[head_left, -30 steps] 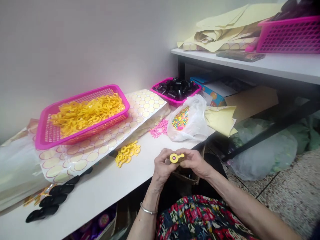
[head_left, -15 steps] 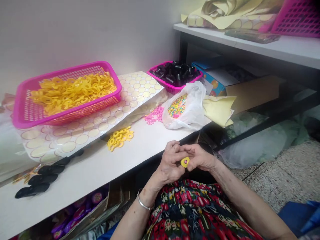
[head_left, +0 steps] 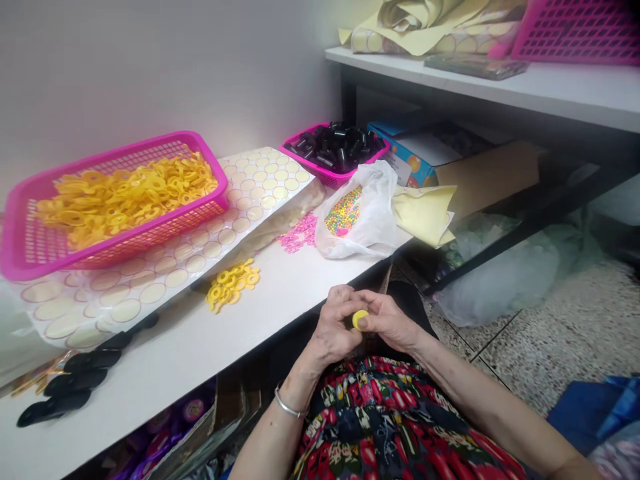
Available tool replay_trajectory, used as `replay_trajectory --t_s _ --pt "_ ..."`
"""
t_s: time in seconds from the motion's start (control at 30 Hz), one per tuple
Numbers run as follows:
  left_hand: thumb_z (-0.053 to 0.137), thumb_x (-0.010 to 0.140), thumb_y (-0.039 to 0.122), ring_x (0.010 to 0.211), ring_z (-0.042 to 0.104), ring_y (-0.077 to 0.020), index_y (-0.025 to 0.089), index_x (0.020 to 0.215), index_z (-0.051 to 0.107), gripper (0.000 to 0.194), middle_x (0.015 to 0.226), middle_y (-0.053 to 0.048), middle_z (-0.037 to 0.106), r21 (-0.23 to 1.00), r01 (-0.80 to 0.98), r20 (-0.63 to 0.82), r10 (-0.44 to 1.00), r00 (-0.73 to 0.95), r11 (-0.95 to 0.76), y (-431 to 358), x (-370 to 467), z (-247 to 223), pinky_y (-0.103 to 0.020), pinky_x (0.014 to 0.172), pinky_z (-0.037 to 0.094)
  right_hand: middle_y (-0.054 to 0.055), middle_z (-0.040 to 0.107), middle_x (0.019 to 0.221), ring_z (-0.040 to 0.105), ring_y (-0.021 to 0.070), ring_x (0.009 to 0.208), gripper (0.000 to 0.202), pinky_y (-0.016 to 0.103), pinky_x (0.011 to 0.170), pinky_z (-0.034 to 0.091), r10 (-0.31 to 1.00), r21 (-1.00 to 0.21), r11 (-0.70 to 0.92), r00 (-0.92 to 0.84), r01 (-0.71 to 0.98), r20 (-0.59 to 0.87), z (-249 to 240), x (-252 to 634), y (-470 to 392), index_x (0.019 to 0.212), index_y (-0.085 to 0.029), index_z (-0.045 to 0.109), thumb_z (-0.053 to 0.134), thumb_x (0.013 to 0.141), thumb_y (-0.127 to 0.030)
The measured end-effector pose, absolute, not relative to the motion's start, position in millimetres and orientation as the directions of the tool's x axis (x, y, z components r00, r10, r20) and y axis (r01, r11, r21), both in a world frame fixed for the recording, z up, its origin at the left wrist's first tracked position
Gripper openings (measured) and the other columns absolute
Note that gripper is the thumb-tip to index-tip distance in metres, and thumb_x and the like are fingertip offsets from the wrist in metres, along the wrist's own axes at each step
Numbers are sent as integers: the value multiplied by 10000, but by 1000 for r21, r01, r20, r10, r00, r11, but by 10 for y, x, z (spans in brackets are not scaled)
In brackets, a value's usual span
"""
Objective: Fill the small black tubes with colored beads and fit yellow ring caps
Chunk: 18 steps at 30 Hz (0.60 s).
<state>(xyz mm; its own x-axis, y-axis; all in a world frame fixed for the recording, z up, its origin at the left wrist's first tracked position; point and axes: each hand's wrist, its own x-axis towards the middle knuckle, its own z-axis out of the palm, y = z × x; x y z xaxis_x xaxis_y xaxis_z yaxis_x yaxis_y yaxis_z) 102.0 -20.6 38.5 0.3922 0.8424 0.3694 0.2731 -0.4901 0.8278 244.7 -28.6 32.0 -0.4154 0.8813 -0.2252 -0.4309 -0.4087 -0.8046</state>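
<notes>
Above my lap, just off the table's front edge, both hands meet around a small round yellow piece (head_left: 359, 319). My left hand (head_left: 336, 328), with a bracelet at its wrist, has its fingers curled round the piece's left side. My right hand (head_left: 393, 325) pinches it, the thumb lying over its face. Behind the fingers, the rest of the piece is hidden. On the table, a small pile of yellow rings (head_left: 233, 285) lies nearest to my hands. Pink bits (head_left: 300, 233) are spread beside a white plastic bag (head_left: 380, 223) with coloured beads in it.
A pink basket (head_left: 213, 147) of yellow rings rests on sheets of round stickers (head_left: 160, 267). Black tubes fill a smaller pink basket (head_left: 340, 179) at the back. Several black pieces (head_left: 77, 381) lie at front left. A shelf (head_left: 480, 87) rises at right, above an open box (head_left: 490, 179).
My right thumb has moved over the yellow piece, covering the pink spot that showed in its middle. The view has shifted, so the table things sit further left.
</notes>
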Motion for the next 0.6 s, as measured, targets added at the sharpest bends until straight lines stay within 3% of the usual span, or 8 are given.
replay_trajectory --t_s 0.1,0.3,0.47,0.6 --pt "618 585 107 892 470 -214 184 787 654 219 768 -43 562 863 267 321 873 367 -429 -220 978 318 -383 796 418 27 597 902 522 164 877 573 236 716 412 835 -801 -450 -503 -394 -222 297 2453 -284 979 -154 614 806 451 -267" --pt "621 620 203 844 473 -215 198 690 640 74 679 -40 538 827 319 358 871 337 -464 -339 985 161 -377 782 410 -18 537 669 449 98 604 315 207 527 342 785 -820 -518 -516 -243 -343 276 2403 -326 786 -129 641 758 514 -239" --pt "591 593 198 712 444 -179 185 635 618 51 613 -31 487 780 357 401 848 345 -514 -402 921 -95 -392 788 401 48 603 812 534 185 773 394 281 664 418 751 -834 -518 -568 -192 -335 195 2303 -359 895 -141 649 738 542 -291" --pt "592 577 177 733 451 -187 186 670 633 102 632 -39 497 743 428 400 854 333 -515 -493 841 -113 -392 782 412 46 609 842 544 190 773 461 283 655 422 671 -875 -478 -675 -80 -305 128 2260 -313 970 -150 628 719 557 -331"
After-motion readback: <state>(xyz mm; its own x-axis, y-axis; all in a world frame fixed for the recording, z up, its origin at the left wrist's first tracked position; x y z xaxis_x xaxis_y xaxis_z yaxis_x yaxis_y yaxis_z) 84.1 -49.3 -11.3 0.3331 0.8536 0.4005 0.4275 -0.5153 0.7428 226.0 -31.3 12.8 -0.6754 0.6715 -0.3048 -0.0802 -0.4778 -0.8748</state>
